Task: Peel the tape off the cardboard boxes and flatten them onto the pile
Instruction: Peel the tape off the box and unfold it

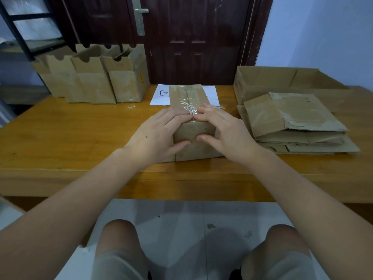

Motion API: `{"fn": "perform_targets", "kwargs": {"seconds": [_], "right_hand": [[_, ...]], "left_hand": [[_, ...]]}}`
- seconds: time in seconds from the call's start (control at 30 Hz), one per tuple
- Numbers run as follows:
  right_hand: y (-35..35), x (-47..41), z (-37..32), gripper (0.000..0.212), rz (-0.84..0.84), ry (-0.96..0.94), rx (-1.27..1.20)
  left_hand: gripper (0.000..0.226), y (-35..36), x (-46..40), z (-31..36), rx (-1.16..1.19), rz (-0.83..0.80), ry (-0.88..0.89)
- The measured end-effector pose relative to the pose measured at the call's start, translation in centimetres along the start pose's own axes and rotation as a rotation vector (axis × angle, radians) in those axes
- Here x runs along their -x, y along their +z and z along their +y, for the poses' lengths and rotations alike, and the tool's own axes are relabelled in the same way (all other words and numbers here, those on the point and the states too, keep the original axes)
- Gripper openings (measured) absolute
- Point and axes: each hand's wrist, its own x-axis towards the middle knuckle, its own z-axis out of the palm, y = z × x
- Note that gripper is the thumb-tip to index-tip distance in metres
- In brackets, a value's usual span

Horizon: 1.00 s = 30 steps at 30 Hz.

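Observation:
A taped cardboard box (pixel 188 100) lies lengthwise in the middle of the wooden table (pixel 70 138), with clear tape (pixel 190 109) running along its top seam. My left hand (pixel 156 133) grips the box's near left corner, fingers on top and thumb on the near face. My right hand (pixel 220 131) grips the near right corner the same way. The fingertips of both hands meet at the crinkled near end of the tape. A pile of flattened boxes (pixel 296 122) lies on the table to the right.
Several upright boxes with open tops (pixel 94 77) stand at the back left. A large open carton (pixel 282 79) sits behind the flat pile. A white sheet of paper (pixel 161 96) lies under the far end of the box. A dark door (pixel 181 37) stands behind the table.

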Motion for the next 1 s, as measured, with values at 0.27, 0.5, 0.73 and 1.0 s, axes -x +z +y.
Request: {"fn": "perform_targets", "kwargs": {"seconds": [0.27, 0.5, 0.73, 1.0], "right_hand": [[0.0, 0.2, -0.4, 0.054, -0.011, 0.031, -0.01], [0.3, 0.1, -0.8, 0.052, 0.009, 0.029, 0.038], [0.5, 0.0, -0.9, 0.055, 0.017, 0.014, 0.1], [0.8, -0.1, -1.4, 0.057, 0.041, 0.03, 0.135]], "left_hand": [[0.051, -0.4, -0.3, -0.4, 0.001, -0.012, 0.001], [0.049, 0.1, -0.5, -0.7, -0.078, 0.022, 0.063], [0.043, 0.2, -0.8, -0.6, -0.114, 0.055, 0.071], [0.041, 0.8, -1.1, -0.4, -0.117, 0.126, 0.053]]}}
